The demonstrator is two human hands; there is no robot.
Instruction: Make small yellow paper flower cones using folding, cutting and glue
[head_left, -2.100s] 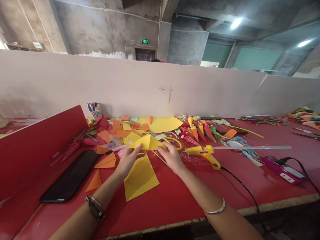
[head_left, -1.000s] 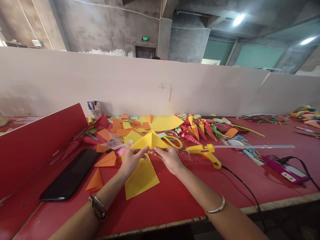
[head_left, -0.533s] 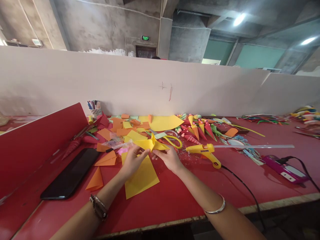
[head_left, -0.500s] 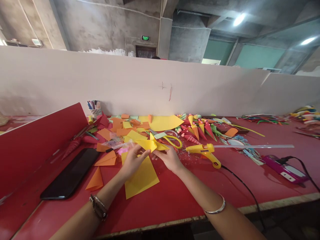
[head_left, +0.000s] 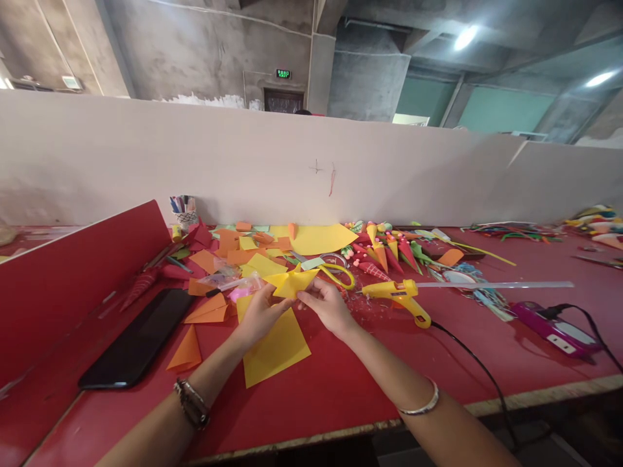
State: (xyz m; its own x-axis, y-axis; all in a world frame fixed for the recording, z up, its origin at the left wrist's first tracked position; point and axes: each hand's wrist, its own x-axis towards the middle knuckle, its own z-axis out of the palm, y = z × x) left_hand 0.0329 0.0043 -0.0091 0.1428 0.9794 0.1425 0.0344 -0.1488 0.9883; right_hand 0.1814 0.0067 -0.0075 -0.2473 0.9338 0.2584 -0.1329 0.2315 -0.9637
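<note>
A folded piece of yellow paper (head_left: pixel 293 283) with pointed corners is held up between both my hands over the red table. My left hand (head_left: pixel 261 316) pinches its left side, thumb toward me. On the other side my right hand (head_left: pixel 331 307) grips the lower right part between thumb and fingers. Below them a flat yellow sheet (head_left: pixel 277 350) lies on the table, partly covered by my left hand. Just beyond the folded paper are scissors with yellow handles (head_left: pixel 346 275). A yellow glue gun (head_left: pixel 402 299) with a long clear stick rests to the right.
A black phone (head_left: pixel 139 337) and an orange paper cone (head_left: pixel 185 350) lie at the left. Several small decorated cones (head_left: pixel 384 250) are heaped at the back. A purple power strip (head_left: pixel 555 329) sits at right, near the glue gun's cord (head_left: pixel 479 363). A pen cup (head_left: pixel 185 213) stands by the partition.
The yellow paper has turned between my fingers; its upright point has tipped down and it now spreads wider with a point downward. My hands have stayed nearly in place.
</note>
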